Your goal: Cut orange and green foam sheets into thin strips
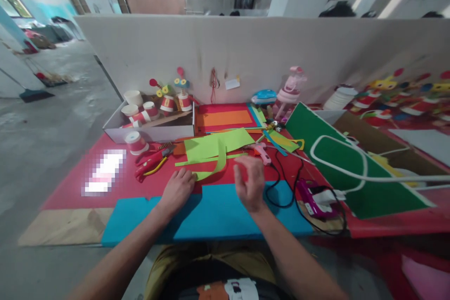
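Note:
My left hand [178, 189] rests at the left edge of the blue sheet [218, 211], its fingers closed at the end of a curled light green strip [221, 161]. Over the right part of the blue sheet is my right hand [250, 182], slightly blurred, its thumb and fingers apart with nothing visible between them. Behind both hands lies a wider light green sheet [218, 144]. A pink glue gun [263, 153] lies just beyond my right hand. Red-handled pliers [151, 164] and a yellow-handled tool [156, 168] are left of my left hand.
A white box [158, 135] with paper cups and cup figures stands back left. On the right, a green board [351, 173] leans on a box, beside a purple power block [316, 201] with black and white cables. A white partition [246, 51] rises behind.

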Demonstrator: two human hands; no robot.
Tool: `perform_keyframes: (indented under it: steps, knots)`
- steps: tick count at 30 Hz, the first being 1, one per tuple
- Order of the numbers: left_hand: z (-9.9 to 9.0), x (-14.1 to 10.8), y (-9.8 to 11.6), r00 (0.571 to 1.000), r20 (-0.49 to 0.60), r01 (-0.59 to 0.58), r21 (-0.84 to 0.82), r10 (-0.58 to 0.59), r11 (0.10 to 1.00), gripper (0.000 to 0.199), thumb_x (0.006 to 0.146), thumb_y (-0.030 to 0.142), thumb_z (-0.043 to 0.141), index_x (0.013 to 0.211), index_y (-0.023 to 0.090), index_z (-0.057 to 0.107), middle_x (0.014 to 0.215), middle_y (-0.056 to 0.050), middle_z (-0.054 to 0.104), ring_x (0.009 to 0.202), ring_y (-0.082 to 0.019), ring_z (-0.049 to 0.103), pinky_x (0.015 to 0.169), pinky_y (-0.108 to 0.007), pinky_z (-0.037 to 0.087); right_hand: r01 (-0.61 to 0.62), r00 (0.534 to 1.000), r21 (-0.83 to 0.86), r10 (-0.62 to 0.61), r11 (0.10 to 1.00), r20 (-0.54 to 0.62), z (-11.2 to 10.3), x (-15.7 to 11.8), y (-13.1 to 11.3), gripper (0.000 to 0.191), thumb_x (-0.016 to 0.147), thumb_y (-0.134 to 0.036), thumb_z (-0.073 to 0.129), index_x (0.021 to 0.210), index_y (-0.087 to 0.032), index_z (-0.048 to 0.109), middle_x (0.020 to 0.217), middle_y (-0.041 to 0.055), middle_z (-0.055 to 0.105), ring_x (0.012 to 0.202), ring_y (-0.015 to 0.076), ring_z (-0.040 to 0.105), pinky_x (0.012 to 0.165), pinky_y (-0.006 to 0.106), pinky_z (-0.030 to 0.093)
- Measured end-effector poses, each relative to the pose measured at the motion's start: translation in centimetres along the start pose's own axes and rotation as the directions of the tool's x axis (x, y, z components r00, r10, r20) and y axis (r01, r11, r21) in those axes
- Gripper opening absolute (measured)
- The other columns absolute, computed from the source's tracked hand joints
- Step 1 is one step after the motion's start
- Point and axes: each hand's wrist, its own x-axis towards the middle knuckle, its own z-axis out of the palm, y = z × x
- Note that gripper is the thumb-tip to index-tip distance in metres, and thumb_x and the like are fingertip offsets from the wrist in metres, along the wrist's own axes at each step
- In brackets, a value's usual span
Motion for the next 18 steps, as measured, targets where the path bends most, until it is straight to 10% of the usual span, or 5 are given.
perform_keyframes:
  steps: [4, 8, 11, 18]
  knots:
    - [-0.1, 0.2, -0.1, 1.0, 0.0, -0.024, -0.049, 0.024, 0.999, 0.022, 0.095, 0.021, 0.052, 0.109, 0.014, 0.067, 0.097, -0.01, 0.062, 0.096, -0.027, 0.053, 0.084, -0.039, 0.043, 0.238, 0.864, 0.005, -0.215, 0.971, 0.455, 1.0, -1.2, -0.9, 0.027, 0.094, -0.02, 0.059, 0.12, -0.024, 0.065, 0.119, 0.0068, 0.069, 0.115, 0.0236, 0.057, 0.107, 0.047, 0.041]
    - [-0.5, 0.0, -0.3, 1.0, 0.009, -0.022, -0.06, 0.022, 0.998, 0.024, 0.095, 0.02, 0.05, 0.112, 0.015, 0.066, 0.098, -0.011, 0.061, 0.098, -0.027, 0.053, 0.085, -0.04, 0.044, 0.276, 0.692, -0.081, -0.14, 0.958, 0.708, 2.4, -1.5, 0.2, 0.026, 0.093, -0.024, 0.062, 0.118, -0.025, 0.069, 0.128, 0.0069, 0.066, 0.128, 0.0278, 0.048, 0.117, 0.058, 0.024]
    - [-0.8, -0.2, -0.3, 0.999, 0.042, -0.001, -0.058, 0.003, 0.998, 0.025, 0.095, 0.019, 0.048, 0.111, 0.015, 0.066, 0.099, -0.012, 0.062, 0.098, -0.028, 0.054, 0.084, -0.041, 0.044, 0.192, 0.604, -0.121, -0.02, 0.974, 0.797, 2.9, -1.7, 1.1, 0.022, 0.098, -0.023, 0.054, 0.107, -0.025, 0.074, 0.107, 0.0065, 0.072, 0.107, 0.0222, 0.059, 0.109, 0.047, 0.037]
    - [-0.4, 0.4, 0.5, 0.997, -0.027, -0.074, -0.203, 0.07, 0.976, 0.03, 0.097, 0.023, 0.046, 0.119, 0.017, 0.065, 0.106, -0.012, 0.065, 0.101, -0.026, 0.055, 0.088, -0.039, 0.045, 0.098, 0.589, -0.145, 0.06, 0.985, 0.806, 3.0, -2.8, 1.8, 0.026, 0.096, -0.025, 0.058, 0.117, -0.02, 0.071, 0.105, 0.0113, 0.069, 0.099, 0.0227, 0.058, 0.085, 0.034, 0.046]
